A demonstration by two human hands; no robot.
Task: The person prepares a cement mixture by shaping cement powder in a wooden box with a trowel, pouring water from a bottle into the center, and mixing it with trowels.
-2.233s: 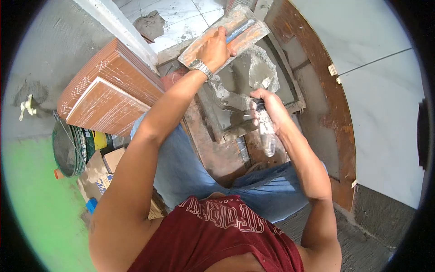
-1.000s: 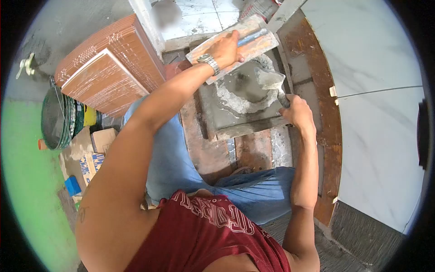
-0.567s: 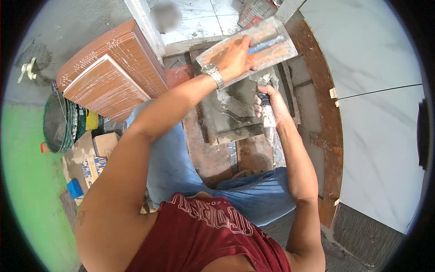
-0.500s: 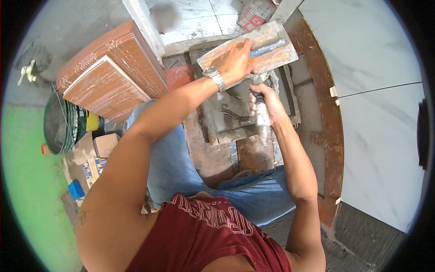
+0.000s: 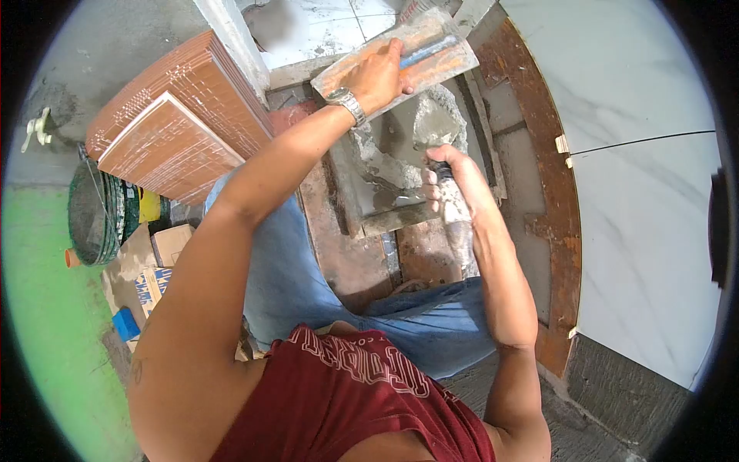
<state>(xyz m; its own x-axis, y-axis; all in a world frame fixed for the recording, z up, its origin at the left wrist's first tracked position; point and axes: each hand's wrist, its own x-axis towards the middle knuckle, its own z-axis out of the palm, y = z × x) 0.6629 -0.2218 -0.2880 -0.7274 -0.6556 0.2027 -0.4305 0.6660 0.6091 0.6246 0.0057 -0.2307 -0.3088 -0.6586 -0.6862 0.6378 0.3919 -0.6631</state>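
Observation:
My left hand (image 5: pixel 376 81), with a metal watch on its wrist, is closed around a flat rectangular plastering trowel (image 5: pixel 456 63). The plate has orange and grey stains and a blue grip. It is tilted above the far side of a wooden mortar box (image 5: pixel 396 221). Lower and to the right, my right hand (image 5: pixel 460 179) grips the dark, mortar-smeared handle of a pointing trowel (image 5: pixel 433 127). Wet grey mortar covers its blade, which is over the box. More wet mortar (image 5: pixel 379 163) lies inside, heaped along the edges.
Brown-backed tiles (image 5: pixel 181 100) lean in a stack at left, beside a dark bucket (image 5: pixel 92 212) and cardboard (image 5: pixel 173 244). A wall tap (image 5: pixel 37 129) juts out. At right, a curved wooden board (image 5: pixel 560 208) borders large marbled white tiles (image 5: pixel 647 231). A white post (image 5: pixel 231 42) stands ahead.
The plastering trowel and my left hand have shifted up and left. The pointing trowel has come away from beneath its edge, and its mortar-covered blade now shows over the box.

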